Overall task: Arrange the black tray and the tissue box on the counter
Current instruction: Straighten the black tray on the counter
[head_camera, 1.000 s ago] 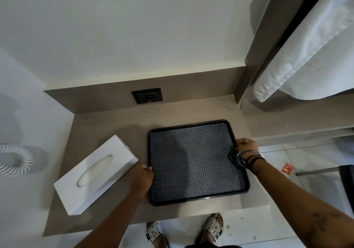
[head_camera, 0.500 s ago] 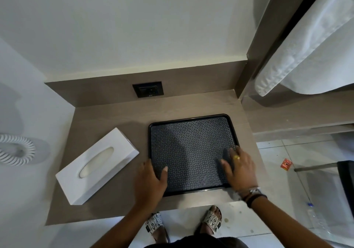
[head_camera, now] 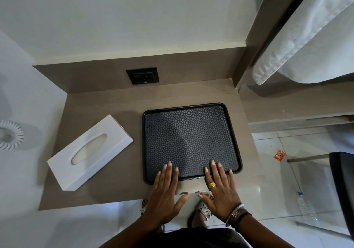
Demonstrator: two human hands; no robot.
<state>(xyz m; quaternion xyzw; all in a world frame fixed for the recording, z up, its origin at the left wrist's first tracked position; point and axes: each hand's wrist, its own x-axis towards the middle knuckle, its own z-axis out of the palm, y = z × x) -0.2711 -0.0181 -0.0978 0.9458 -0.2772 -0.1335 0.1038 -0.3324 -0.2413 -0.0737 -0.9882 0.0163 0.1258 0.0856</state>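
Brown bench (head_camera: 99, 194) set in a white-walled alcove, black wall socket (head_camera: 142, 75) behind. The black tray (head_camera: 189, 138) lies flat at centre-right, the white tissue box (head_camera: 90, 152) angled just left of it, apart. Left hand (head_camera: 164, 196) and right hand (head_camera: 220, 190) lie flat, each grip spread open, fingertips on the tray's near rim.

black patterned tray (head_camera: 189, 136), white tissue box (head_camera: 90, 152)
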